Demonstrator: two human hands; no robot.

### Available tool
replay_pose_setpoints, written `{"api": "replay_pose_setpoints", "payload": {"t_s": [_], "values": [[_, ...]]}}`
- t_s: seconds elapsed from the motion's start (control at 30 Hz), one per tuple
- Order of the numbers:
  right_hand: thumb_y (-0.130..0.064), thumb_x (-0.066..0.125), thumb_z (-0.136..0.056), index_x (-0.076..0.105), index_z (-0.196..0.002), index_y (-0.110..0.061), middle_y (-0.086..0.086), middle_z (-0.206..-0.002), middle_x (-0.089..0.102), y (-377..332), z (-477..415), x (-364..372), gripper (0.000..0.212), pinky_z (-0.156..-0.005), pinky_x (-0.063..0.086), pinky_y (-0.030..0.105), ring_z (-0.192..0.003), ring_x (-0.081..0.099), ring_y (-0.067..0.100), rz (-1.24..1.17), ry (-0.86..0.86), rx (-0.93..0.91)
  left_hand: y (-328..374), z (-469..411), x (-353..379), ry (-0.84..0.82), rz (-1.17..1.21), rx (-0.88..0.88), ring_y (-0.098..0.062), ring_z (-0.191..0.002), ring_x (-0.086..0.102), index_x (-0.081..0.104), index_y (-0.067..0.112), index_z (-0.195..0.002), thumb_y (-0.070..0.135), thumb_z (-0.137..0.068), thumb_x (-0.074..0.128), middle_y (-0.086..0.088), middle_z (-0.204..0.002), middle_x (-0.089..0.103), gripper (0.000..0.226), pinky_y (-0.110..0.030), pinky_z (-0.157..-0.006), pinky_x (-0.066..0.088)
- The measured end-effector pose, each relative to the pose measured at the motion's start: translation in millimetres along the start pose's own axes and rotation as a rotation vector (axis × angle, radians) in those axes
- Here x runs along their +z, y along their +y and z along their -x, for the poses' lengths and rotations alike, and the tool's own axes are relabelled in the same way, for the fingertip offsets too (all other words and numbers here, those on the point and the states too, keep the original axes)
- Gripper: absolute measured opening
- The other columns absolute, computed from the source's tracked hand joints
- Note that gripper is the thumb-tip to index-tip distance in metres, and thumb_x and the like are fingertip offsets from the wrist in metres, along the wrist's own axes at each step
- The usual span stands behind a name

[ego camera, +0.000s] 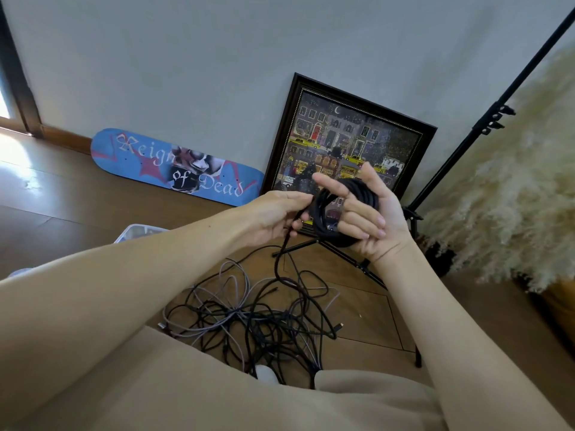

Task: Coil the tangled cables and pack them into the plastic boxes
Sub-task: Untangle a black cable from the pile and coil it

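Observation:
My right hand (370, 213) is raised in front of me with a coil of black cable (326, 219) wound around its fingers, which curl over the loops. My left hand (277, 213) pinches the free strand of the same black cable just left of the coil. That strand drops down to a tangled pile of black and grey cables (249, 318) on the wooden floor between my knees. A clear plastic box (137, 233) shows partly behind my left forearm.
A blue skateboard deck (174, 166) and a framed picture (348, 144) lean against the wall. A black tripod stand (485, 126) rises at right, its legs spreading over the floor near the cables. Fluffy pampas grass (510, 188) fills the right side.

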State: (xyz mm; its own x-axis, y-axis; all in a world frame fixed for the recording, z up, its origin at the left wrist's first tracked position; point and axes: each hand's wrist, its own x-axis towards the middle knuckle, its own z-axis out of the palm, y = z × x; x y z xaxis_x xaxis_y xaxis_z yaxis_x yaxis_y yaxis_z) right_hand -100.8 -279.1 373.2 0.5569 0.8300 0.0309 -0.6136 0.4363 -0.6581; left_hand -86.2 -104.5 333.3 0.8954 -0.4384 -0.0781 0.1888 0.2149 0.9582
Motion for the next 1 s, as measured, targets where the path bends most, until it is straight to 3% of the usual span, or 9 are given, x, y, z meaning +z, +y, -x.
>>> {"api": "replay_pose_setpoints", "payload": {"t_s": [0.07, 0.2, 0.33, 0.5, 0.63, 0.73, 0.8, 0.87, 1.0], "values": [[-0.049, 0.033, -0.099, 0.037, -0.137, 0.014, 0.015, -0.045, 0.055, 0, -1, -1, 0.074, -0.043, 0.034, 0.030, -0.035, 0.034, 0.015, -0.076, 0.000, -0.095, -3, 1, 1, -0.032, -0.030, -0.032, -0.007, -0.052, 0.045, 0.062, 0.019, -0.101, 0.021, -0.100, 0.043, 0.002, -0.064, 0.051, 0.020, -0.022, -0.054, 0.043], [-0.050, 0.032, -0.098, 0.041, -0.135, 0.014, 0.014, -0.040, 0.051, -1, -4, 2, 0.075, -0.042, 0.036, 0.030, -0.031, 0.032, 0.017, -0.153, 0.035, -0.233, -11, 3, 13, -0.097, -0.060, -0.050, -0.011, -0.053, 0.045, 0.059, 0.016, -0.093, 0.016, -0.101, 0.039, -0.001, -0.062, 0.050, 0.021, -0.025, -0.054, 0.041], [-0.046, 0.041, -0.091, 0.054, -0.127, 0.009, -0.002, -0.031, 0.038, -2, -2, 8, 0.067, -0.032, 0.029, 0.021, -0.022, 0.034, 0.010, -0.024, 0.294, -0.342, -7, 0, 16, -0.049, -0.136, -0.012, -0.010, -0.048, 0.039, 0.057, 0.012, -0.095, 0.020, -0.102, 0.040, 0.001, -0.059, 0.044, 0.020, -0.023, -0.047, 0.037], [-0.052, 0.032, -0.099, 0.056, -0.124, 0.007, -0.004, -0.029, 0.032, 2, -2, 17, 0.068, -0.030, 0.022, 0.016, -0.020, 0.028, 0.008, 0.072, 0.436, -0.363, -7, 1, 12, -0.028, -0.263, -0.008, -0.010, -0.048, 0.041, 0.061, 0.012, -0.107, 0.018, -0.101, 0.041, -0.001, -0.061, 0.046, 0.021, -0.020, -0.044, 0.038], [-0.049, 0.038, -0.098, 0.055, -0.125, 0.006, -0.005, -0.031, 0.029, 3, -7, 25, 0.063, -0.033, 0.021, 0.017, -0.023, 0.024, 0.008, 0.154, 0.540, -0.464, -5, 3, 11, -0.148, -0.400, -0.086, -0.012, -0.047, 0.048, 0.049, 0.017, -0.128, 0.009, -0.099, 0.045, -0.007, -0.062, 0.052, 0.031, -0.020, -0.045, 0.040], [-0.041, 0.046, -0.098, 0.045, -0.132, 0.005, -0.006, -0.037, 0.029, 1, -10, 21, 0.058, -0.039, 0.027, 0.019, -0.030, 0.023, 0.006, 0.202, 0.717, -0.577, -9, 8, 12, -0.251, -0.652, -0.209, -0.013, -0.052, 0.050, 0.048, 0.011, -0.126, 0.007, -0.099, 0.044, -0.007, -0.065, 0.054, 0.028, -0.020, -0.047, 0.043], [-0.036, 0.053, -0.096, 0.051, -0.116, -0.005, -0.004, -0.041, 0.032, -1, -11, 17, 0.038, -0.043, 0.031, 0.023, -0.034, 0.025, 0.010, 0.317, 0.819, -0.600, -11, 8, 13, -0.245, -0.762, -0.223, -0.012, -0.054, 0.049, 0.052, 0.006, -0.119, 0.008, -0.100, 0.042, -0.004, -0.066, 0.054, 0.023, -0.022, -0.049, 0.040], [-0.030, 0.059, -0.094, 0.054, -0.087, -0.011, -0.002, -0.043, 0.036, 0, -10, 15, 0.022, -0.047, 0.033, 0.025, -0.036, 0.028, 0.013, 0.486, 0.897, -0.591, -11, 6, 15, -0.196, -0.771, -0.176, -0.010, -0.054, 0.049, 0.057, 0.007, -0.109, 0.009, -0.099, 0.043, -0.003, -0.066, 0.055, 0.017, -0.023, -0.053, 0.039], [-0.030, 0.061, -0.094, 0.051, -0.053, -0.008, 0.001, -0.044, 0.049, 3, -11, 6, 0.047, -0.052, 0.040, 0.027, -0.038, 0.041, 0.014, 1.025, 1.095, -0.504, -10, 8, 20, -0.227, -0.803, -0.086, -0.007, -0.051, 0.049, 0.061, 0.007, -0.102, 0.007, -0.096, 0.049, -0.003, -0.065, 0.057, 0.013, -0.027, -0.060, 0.043]]}}
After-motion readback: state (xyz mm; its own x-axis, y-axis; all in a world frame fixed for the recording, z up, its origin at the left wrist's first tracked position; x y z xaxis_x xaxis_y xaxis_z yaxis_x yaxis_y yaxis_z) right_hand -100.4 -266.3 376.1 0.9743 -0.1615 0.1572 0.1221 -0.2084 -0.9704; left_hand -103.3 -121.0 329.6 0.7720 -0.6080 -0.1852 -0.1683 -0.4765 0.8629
